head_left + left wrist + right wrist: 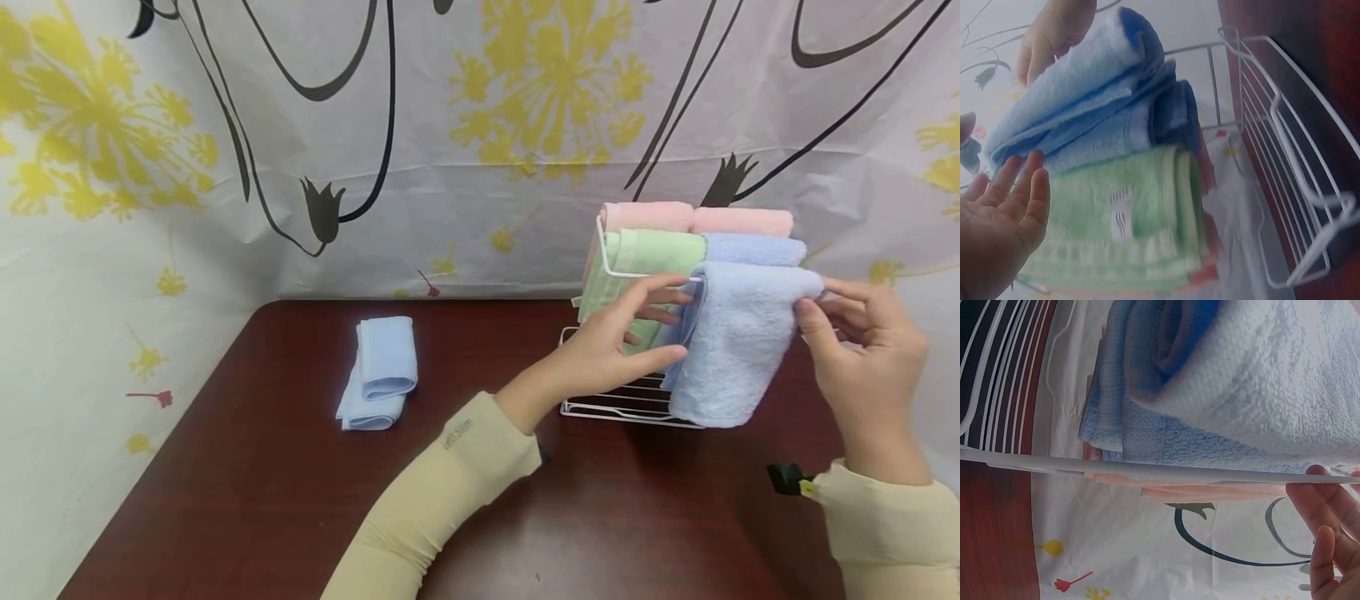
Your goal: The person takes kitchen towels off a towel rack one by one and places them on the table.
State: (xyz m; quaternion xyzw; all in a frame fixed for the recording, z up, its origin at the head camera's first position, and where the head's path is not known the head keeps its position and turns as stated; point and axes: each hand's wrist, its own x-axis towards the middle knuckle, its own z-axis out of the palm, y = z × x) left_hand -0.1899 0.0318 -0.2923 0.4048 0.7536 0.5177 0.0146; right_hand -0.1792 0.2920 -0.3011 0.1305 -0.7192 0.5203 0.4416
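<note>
A light blue towel (750, 342) drapes over the front bar of a white wire rack (633, 412). My right hand (873, 346) pinches this towel's right edge near the top, the thumb on its front. In the right wrist view, the right fingers (1319, 512) show by the rack's white side wire. My left hand (600, 342) is held at the towel's left side, fingers spread and loosely bent. In the left wrist view, nothing is in the left hand (1004, 212). Behind hang another blue towel (757, 248), a green towel (660, 250) and pink towels (742, 221).
Two folded light blue towels (388, 358) lie overlapping on the left of the dark red table (247, 467). The back wall has a white covering (420, 225) with yellow and dark flower prints. The rack's wire base (1300, 206) stands low beneath the towels.
</note>
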